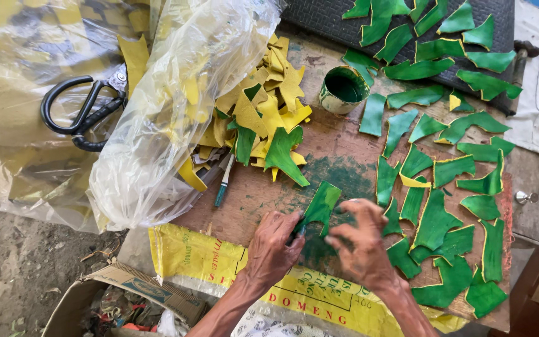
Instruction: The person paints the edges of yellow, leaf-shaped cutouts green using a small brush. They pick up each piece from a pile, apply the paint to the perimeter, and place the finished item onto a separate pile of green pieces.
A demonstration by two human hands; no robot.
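My left hand (274, 246) is closed round a thin brush handle, thumb and fingers pinched together on it, the tip hidden under the green piece (319, 206). My right hand (363, 240) has its fingers bent and spread, the tips pressing the right edge of that same piece – it pins rather than clamps. The piece is one leaf-shaped cutout, painted green, lying on a dark green stain on the board (338, 150).

Taking the cup (343, 89) as my mark: there is one cup, round, green paint inside, standing on the board above and a little right of my hands. Left of the cup lies one heap of yellow cutouts (269, 106), too many and too tangled to count, with three or four green-painted pieces on top of it. Below-left of the cup, at the foot of the heap, lies one spare brush (224, 181) with a white and teal handle. Right of and below the cup the painted pieces (435, 221) are spread out flat – roughly twenty-five on the board. Above-right of the cup about a dozen more lie on a dark mat (319, 15).

Far left of the cup, one pair of black-handled scissors (82, 112) rests on clear plastic bags (169, 125), two as far as I can tell. Below the cup, under the board's near edge, one yellow sack (207, 253) shows, and below-left of that one cardboard box (138, 287).
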